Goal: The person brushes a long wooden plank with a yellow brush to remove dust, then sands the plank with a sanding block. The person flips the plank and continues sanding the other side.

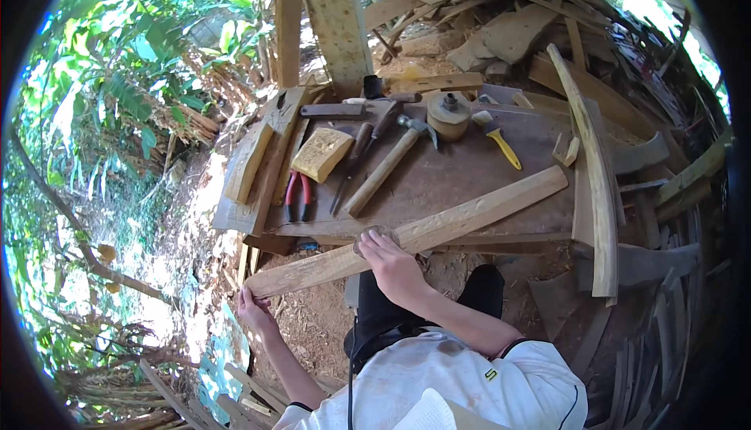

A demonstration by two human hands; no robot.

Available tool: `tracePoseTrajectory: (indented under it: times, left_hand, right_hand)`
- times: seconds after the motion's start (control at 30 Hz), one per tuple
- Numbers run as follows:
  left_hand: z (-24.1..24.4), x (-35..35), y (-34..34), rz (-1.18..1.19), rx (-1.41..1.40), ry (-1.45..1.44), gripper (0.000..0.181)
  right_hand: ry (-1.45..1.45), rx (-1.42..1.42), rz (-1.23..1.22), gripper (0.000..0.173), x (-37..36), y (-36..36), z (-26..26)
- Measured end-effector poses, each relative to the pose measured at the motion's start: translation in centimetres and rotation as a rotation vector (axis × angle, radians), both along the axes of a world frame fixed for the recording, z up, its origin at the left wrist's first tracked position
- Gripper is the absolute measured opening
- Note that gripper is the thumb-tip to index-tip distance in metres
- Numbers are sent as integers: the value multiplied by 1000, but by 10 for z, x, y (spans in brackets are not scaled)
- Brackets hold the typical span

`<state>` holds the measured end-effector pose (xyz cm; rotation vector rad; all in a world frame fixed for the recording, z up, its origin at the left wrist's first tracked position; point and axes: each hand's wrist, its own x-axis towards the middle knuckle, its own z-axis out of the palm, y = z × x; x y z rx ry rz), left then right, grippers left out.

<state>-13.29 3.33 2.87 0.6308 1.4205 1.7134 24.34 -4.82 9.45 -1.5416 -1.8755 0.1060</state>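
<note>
A long wooden plank (469,213) slants across the front edge of the workbench, its far right end lying on the bench top. My left hand (256,311) pinches the plank's near left end between thumb and fingers. About midway along the plank, my right hand (392,266) presses a round brown disc (384,230) flat on the upper face. Fingers cover much of the disc, and I cannot tell its material. Small dark marks dot the plank's surface to the right of the disc.
On the workbench (446,178) lie a claw hammer (384,169), red-handled pliers (298,195), a yellow wooden block (322,153), a yellow-handled paintbrush (501,144) and a round wooden piece (449,116). A long pale strip of wood (592,166) leans at the right. Scrap boards (522,31) are piled behind.
</note>
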Motion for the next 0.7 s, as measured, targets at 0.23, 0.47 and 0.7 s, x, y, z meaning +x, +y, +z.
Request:
tracePoseTrajectory:
  times: [0.23, 0.47, 0.7]
  left_hand:
    - [-6, -4, -10, 21, -16, 5, 23]
    - [4, 14, -17, 15, -19, -3, 22]
    - [10, 7, -30, 40, -84, -50, 18]
  right_hand:
    - [-18, -79, -35, 42, 18, 11, 6]
    - [-64, -11, 287, 45, -81, 10, -6]
    - [-68, -65, 184, 46, -12, -9, -2]
